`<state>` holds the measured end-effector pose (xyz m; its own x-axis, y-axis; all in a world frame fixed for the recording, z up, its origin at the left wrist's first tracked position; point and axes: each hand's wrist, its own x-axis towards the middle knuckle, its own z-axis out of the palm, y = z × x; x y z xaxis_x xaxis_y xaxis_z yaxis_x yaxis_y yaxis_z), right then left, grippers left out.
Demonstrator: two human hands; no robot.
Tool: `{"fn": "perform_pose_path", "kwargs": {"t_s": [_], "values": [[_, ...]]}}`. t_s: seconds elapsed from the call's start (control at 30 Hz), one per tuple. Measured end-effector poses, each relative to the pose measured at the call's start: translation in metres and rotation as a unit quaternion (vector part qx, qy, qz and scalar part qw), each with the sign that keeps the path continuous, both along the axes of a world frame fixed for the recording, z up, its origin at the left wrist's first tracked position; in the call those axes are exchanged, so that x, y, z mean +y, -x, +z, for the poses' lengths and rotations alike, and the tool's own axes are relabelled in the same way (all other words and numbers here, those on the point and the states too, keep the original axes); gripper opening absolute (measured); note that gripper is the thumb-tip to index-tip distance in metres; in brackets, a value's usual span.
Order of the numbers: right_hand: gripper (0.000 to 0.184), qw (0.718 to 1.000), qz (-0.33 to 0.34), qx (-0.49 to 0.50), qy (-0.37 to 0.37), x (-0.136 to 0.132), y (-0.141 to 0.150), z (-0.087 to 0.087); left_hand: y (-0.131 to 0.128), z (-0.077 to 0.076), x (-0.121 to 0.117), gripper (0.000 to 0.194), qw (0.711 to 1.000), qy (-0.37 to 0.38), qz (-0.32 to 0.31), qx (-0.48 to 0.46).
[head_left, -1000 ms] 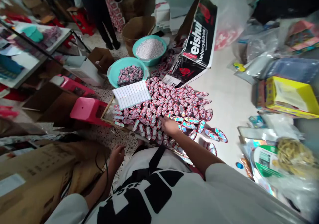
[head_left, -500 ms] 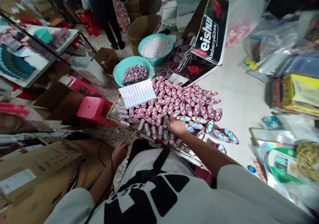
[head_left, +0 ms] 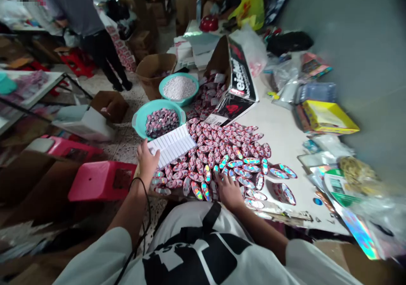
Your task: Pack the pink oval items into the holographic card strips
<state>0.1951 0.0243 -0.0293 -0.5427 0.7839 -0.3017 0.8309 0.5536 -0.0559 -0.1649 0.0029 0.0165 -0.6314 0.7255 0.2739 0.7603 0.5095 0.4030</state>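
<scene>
My left hand (head_left: 147,160) is at the left end of a white sheet of labels (head_left: 174,146), its thumb over the near corner and its fingers at the edge. The sheet lies over the left part of a dense spread of small, pointed-oval foil packets (head_left: 218,143). They stand close together, many with a pink round piece on top. My right hand (head_left: 230,192) rests on the near packets, fingers apart and pointing down among them. No packet is seen lifted in it; its fingertips are partly hidden.
Behind the packets stand a teal basin (head_left: 138,122) of pink and silver pieces, a teal basin (head_left: 162,92) of white pieces, and a tipped black carton (head_left: 242,78). A pink stool (head_left: 91,181) is at left. Plastic bags and a yellow box (head_left: 330,116) lie right. A person (head_left: 98,44) stands back left.
The view has swung up and right. My left hand has risen from beside my body to the label sheet, which is turned slightly. My right hand's fingers are more spread over the packets.
</scene>
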Motion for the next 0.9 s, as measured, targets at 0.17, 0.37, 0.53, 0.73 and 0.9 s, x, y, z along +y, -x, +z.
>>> {"fn": "perform_pose_path", "kwargs": {"t_s": [0.17,0.37,0.53,0.73,0.9], "values": [[0.05,0.99,-0.108,0.085,-0.027,-0.032,0.024,0.006,0.033,-0.002,0.039,0.019,0.978,0.162,-0.119,0.059],[0.038,0.949,-0.143,0.273,-0.072,-0.028,0.011,0.02,0.013,-0.018,0.009,0.009,0.906,0.189,-0.376,-0.033],[0.028,0.913,-0.108,0.384,-0.088,-0.009,0.018,0.022,0.003,-0.041,0.0,0.03,0.929,0.14,-0.337,-0.061],[0.024,0.877,-0.151,0.455,-0.044,-0.003,0.079,0.024,0.015,-0.044,0.013,0.028,0.917,0.162,-0.344,-0.117],[0.023,0.86,-0.092,0.502,0.017,-0.013,0.109,0.031,0.012,-0.049,0.01,0.032,0.935,0.162,-0.303,-0.082]]}}
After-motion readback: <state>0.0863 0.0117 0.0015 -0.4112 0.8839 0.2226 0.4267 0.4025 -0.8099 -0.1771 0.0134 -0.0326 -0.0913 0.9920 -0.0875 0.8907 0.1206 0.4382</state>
